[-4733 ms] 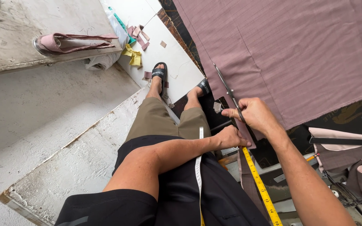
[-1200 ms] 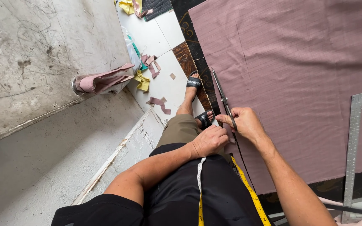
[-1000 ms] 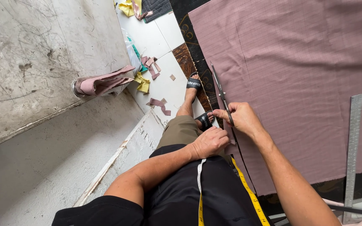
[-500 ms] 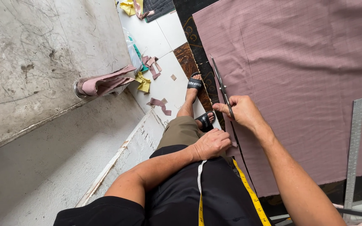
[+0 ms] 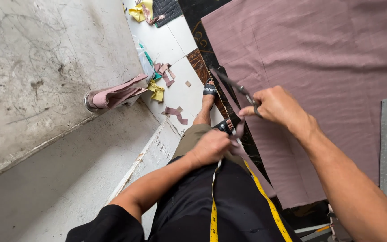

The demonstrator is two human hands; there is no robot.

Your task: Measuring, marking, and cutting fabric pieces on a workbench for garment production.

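My right hand (image 5: 276, 105) is closed on the handles of long dark scissors (image 5: 231, 85), whose blades run along the left edge of a large mauve cloth (image 5: 319, 67) spread on a dark table. My left hand (image 5: 209, 147) pinches a narrow strip of the same mauve cloth (image 5: 237, 141) at the table's edge, just below the scissors. A yellow tape measure (image 5: 265, 201) hangs around my neck over my black shirt.
A metal ruler (image 5: 385, 143) lies on the cloth at the right. On the white tiled floor (image 5: 171, 45) lie pink and yellow cloth scraps (image 5: 175, 112). Folded pink fabric (image 5: 115, 95) sits by the concrete wall at left. My sandalled foot (image 5: 209, 92) is below.
My right hand with the scissors has moved further along the cloth edge, away from me. My left hand stays on the cut strip near my waist.
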